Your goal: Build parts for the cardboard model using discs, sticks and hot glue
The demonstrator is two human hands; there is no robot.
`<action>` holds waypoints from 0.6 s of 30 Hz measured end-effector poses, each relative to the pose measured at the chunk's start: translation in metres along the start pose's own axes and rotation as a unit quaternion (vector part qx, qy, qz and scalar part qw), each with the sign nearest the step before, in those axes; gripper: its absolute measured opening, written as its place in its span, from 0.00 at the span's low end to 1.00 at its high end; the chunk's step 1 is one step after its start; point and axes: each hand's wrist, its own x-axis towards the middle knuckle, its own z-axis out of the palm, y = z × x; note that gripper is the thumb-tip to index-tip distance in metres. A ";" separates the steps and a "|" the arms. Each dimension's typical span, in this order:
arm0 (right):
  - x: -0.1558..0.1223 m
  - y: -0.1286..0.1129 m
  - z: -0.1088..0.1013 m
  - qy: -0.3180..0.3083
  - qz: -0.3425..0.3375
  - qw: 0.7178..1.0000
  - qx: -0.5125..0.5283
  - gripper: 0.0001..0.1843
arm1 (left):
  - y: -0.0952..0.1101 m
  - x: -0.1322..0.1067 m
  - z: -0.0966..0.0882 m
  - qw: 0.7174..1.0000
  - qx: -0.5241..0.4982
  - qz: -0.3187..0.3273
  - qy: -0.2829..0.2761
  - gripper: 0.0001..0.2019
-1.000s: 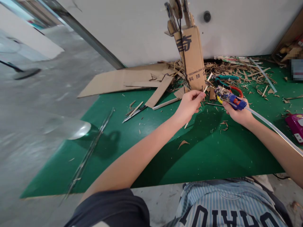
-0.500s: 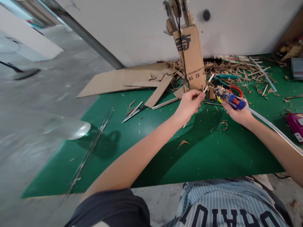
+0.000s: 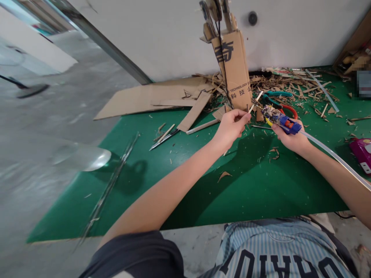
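My left hand (image 3: 232, 127) is closed in a pinch on a thin wooden stick (image 3: 256, 97) that slants up to the right. My right hand (image 3: 291, 139) grips a blue glue gun (image 3: 281, 119) with a clear glue rod (image 3: 333, 156) trailing from its back toward the lower right. The gun's nozzle sits close to the stick's upper end. Both hands hover above the green table mat (image 3: 179, 181), just in front of an upright cardboard piece (image 3: 233, 67) with printed characters.
Flat cardboard sheets (image 3: 150, 98) and a heap of cardboard scraps (image 3: 290, 83) lie along the wall. Pliers with red and teal handles (image 3: 279, 101) lie behind the gun. A pink object (image 3: 362, 154) sits at the right edge, and a blade-like metal tool (image 3: 162, 139) lies to the left.
Both hands have held almost still; the stick and glue gun have shifted up only slightly.
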 end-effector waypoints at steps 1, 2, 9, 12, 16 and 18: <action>0.000 -0.001 0.000 0.001 -0.001 1.000 0.002 0.22 | 0.000 0.000 0.000 1.000 0.000 -0.001 0.001 0.10; 0.000 -0.002 0.000 0.001 -0.002 1.000 0.004 0.23 | 0.001 0.000 0.000 1.000 0.000 -0.001 0.001 0.10; -0.001 0.000 -0.001 -0.007 0.001 1.000 0.007 0.23 | 0.003 -0.002 0.001 1.000 0.005 -0.007 0.000 0.11; -0.001 0.001 0.000 -0.010 -0.002 1.000 0.009 0.21 | 0.003 -0.002 0.000 1.000 0.011 -0.010 -0.004 0.10; -0.001 0.001 0.000 -0.010 0.000 1.000 0.012 0.21 | 0.001 -0.002 0.000 1.000 0.017 -0.012 -0.002 0.10; -0.001 0.000 0.000 -0.012 0.002 1.000 0.010 0.21 | 0.000 -0.001 0.000 1.000 0.020 -0.008 0.001 0.10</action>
